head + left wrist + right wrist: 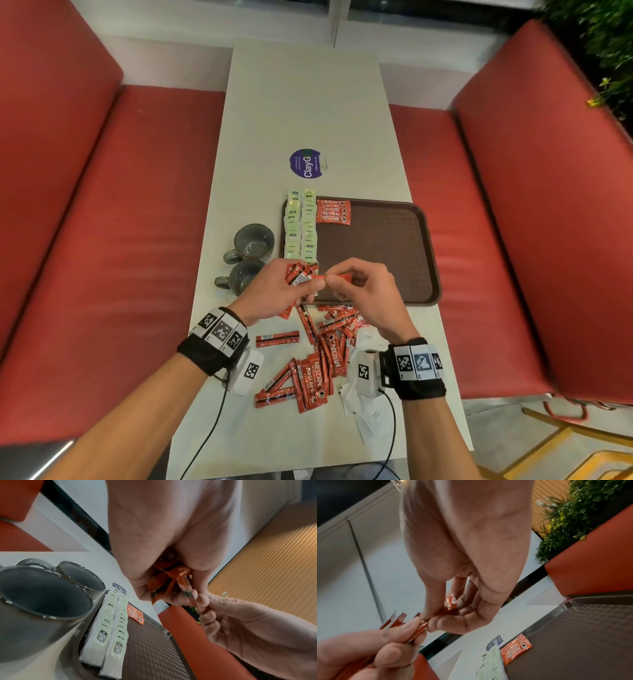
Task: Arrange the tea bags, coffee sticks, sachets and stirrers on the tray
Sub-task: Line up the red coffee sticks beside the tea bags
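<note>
While the left hand (274, 291) grips a bunch of sticks (299, 274) above the tray's (424, 246) near-left corner, the right hand (359, 291) pinching one stick (337, 278) should square ends before laying them beside the far-left row (333, 212).

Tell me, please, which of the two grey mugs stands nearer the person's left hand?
The nearer mug, beside the tray's near left corner; the left hand nearly overlaps its rim, while the other mug stands farther away.

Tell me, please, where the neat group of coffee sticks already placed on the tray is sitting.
In the head view the coffee sticks lie at the brown tray's far left corner, right beside the tea bags.
</note>
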The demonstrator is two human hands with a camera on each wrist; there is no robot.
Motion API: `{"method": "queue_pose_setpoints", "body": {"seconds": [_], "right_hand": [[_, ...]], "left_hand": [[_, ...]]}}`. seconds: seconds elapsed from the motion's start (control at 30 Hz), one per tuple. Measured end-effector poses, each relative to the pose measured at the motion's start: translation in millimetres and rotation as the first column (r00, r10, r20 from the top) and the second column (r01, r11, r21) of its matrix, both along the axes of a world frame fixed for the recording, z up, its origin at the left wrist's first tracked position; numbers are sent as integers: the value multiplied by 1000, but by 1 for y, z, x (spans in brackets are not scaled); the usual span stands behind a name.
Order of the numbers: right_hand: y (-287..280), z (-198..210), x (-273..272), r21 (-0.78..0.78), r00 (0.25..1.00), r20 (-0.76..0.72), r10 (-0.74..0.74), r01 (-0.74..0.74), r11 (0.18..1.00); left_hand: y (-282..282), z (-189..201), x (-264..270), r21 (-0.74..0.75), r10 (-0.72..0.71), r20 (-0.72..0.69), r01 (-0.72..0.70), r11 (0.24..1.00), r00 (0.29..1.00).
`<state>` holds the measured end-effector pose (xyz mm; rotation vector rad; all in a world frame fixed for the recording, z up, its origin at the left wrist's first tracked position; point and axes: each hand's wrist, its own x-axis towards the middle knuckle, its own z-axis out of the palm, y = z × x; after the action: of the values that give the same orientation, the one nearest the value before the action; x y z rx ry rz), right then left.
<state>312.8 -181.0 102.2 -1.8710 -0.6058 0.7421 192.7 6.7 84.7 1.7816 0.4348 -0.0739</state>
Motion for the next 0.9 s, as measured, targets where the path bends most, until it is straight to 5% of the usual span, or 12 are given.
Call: {"method": "queue_pose_setpoints", "body": {"seconds": [0.2, 0.33, 0.43, 0.63, 0.9], "right_hand": [[-1, -1, 14, 86, 990, -75, -116, 123, 989], [-5, -7, 32, 33, 995, -94, -28, 32, 999], [-6, -12, 50, -34, 999, -41, 22, -23, 999], [3, -40, 114, -85, 981, 99, -167, 176, 981], [60, -121, 167, -339, 960, 238, -150, 226, 913]], "left_hand": [[6, 7, 11, 47, -1, -20, 2, 999, 1000], [14, 3, 20, 110, -6, -36, 10, 994, 999], [20, 1, 27, 163, 11, -43, -4, 987, 999], [37, -6, 27, 108, 194, -41, -189, 976, 980], [36, -12, 28, 117, 228, -46, -222, 968, 972]]}}
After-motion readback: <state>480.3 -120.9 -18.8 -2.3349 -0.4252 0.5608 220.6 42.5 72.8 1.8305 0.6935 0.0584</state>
